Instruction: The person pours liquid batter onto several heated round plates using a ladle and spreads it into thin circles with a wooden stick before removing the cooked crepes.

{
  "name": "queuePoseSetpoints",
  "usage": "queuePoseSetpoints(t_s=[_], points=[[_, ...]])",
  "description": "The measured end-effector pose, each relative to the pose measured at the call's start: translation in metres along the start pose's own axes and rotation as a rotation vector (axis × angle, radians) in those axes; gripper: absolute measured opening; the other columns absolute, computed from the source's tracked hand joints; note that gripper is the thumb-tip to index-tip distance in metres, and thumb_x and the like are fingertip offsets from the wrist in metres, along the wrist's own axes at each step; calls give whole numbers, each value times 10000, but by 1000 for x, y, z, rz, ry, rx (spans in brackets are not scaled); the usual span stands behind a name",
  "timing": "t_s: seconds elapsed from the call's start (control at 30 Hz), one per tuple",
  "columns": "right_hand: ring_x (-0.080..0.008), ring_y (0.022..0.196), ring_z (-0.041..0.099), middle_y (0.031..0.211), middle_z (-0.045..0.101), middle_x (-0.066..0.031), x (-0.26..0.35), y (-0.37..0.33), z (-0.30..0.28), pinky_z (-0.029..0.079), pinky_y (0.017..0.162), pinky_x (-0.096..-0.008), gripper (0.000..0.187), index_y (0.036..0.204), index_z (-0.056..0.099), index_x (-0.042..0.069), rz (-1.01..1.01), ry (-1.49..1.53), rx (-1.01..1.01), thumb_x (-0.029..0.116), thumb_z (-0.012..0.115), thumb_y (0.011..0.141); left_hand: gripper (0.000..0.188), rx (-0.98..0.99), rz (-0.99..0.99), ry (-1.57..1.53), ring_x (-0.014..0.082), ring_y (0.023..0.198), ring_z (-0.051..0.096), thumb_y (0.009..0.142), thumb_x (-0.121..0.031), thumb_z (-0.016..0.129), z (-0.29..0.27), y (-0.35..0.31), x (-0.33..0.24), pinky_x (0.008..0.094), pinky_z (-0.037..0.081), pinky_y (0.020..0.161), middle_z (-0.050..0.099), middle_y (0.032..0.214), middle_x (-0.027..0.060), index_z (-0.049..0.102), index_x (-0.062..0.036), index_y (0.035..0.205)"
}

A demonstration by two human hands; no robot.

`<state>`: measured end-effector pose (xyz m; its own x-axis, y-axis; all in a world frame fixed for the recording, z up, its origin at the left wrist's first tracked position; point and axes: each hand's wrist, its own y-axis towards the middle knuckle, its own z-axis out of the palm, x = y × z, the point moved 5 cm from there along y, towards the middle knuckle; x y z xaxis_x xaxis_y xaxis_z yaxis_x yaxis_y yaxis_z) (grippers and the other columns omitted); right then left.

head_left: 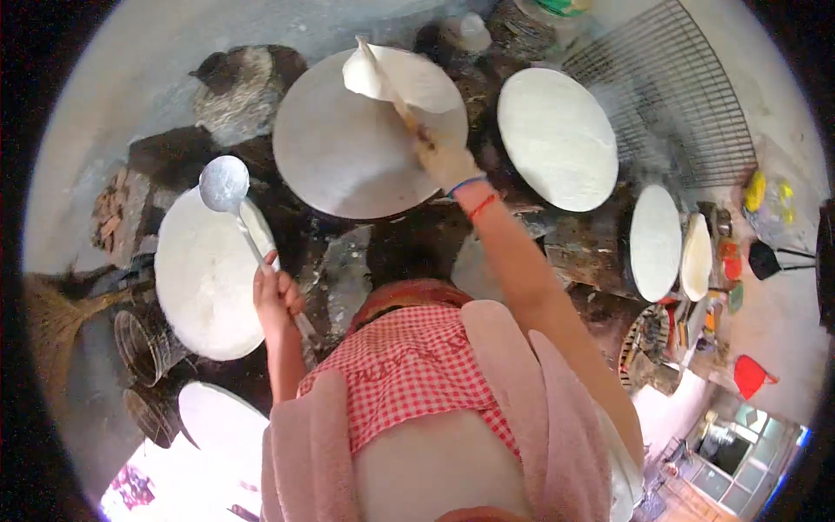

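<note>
My left hand (277, 296) is closed around the handle of a metal ladle (223, 183), its bowl raised over a large round white surface (204, 278) at the left. My right hand (445, 163) grips a long wooden stick (383, 78), reaching over a big round grey griddle (339, 148) straight ahead. Across the griddle's far side lies a white patch, apparently batter (426, 83), with the stick's far end at its left part. Whether the stick touches the patch I cannot tell. The fingers of my right hand are slightly blurred.
More round white surfaces stand around me: one at the right (557, 139) and a narrower-looking one (655, 244) further right. A wire rack (670, 96) leans at the far right. A straw broom (56, 331) and a transparent basket-like container (139, 348) are at the left.
</note>
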<state>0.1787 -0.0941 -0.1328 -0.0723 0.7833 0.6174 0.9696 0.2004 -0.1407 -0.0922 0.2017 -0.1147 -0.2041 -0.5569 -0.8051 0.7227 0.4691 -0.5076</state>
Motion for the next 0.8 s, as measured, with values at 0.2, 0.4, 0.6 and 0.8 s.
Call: queuePoseSetpoints(t_s=[0.2, 0.4, 0.6, 0.8], points=[[-354, 1190, 658, 1299, 675, -233, -58, -14, -14, 496, 1024, -379, 589, 1435, 585, 69, 73, 606, -49, 458, 590, 993, 390, -88, 354, 146, 32, 471, 237, 1111, -219, 446, -49, -51, -68, 213, 194, 393, 313, 648, -55, 461, -27, 1451], [-230, 817, 709, 1004, 745, -113, 10, -9, 54, 556, 723, -360, 559, 1368, 639, 64, -127, 4, -108, 451, 608, 965, 354, -148, 270, -29, 44, 542, 266, 1103, -262, 504, -80, -16, -41, 238, 214, 445, 327, 709, -52, 520, -16, 1357], [-172, 817, 710, 1140, 754, -141, -58, -4, -18, 570, 744, -340, 469, 1382, 627, 23, 197, 1011, 77, 301, 620, 1004, 297, -149, 426, 2, 38, 460, 245, 1111, -211, 466, -64, -53, -21, 216, 210, 393, 325, 649, -64, 531, -45, 1349], [-159, 642, 625, 837, 713, -59, 6, 10, 7, 521, 607, -344, 419, 1258, 684, 35, 37, 344, 313, 324, 639, 958, 295, -283, 399, -56, 46, 514, 280, 1106, -228, 490, -19, -71, -16, 235, 239, 439, 341, 685, -56, 543, -55, 1339]])
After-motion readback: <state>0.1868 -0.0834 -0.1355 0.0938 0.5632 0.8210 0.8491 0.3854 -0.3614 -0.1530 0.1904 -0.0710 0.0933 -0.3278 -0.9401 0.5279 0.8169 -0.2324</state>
